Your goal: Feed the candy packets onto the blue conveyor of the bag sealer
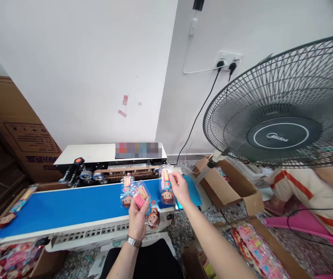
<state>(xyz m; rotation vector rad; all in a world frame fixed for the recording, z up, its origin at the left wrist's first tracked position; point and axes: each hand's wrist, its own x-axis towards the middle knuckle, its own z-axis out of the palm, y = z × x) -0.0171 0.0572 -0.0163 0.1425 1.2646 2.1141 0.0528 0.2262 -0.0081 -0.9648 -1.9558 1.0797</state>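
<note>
My right hand (180, 188) is closed on the upper side of a clear plastic packet (166, 192), held upright at the sealing machine's right end above the blue conveyor belt (81, 207). The packet shows a brown cartoon face below striped coloured pieces. In my left hand (138, 219), fingers are wrapped round similar packets (152, 217) with pink strips and a cartoon face, in front of the belt's near edge; how many is hard to tell. Another packet (127, 193) stands along the belt just left of them, touched by neither hand.
The sealing machine (81, 153) runs along the wall behind the belt. At the belt's left end lies a packet (18, 209) above a box of packets (12, 259). A large fan (282, 133), an open carton (227, 190) and a seated person's leg (302, 190) are on the right.
</note>
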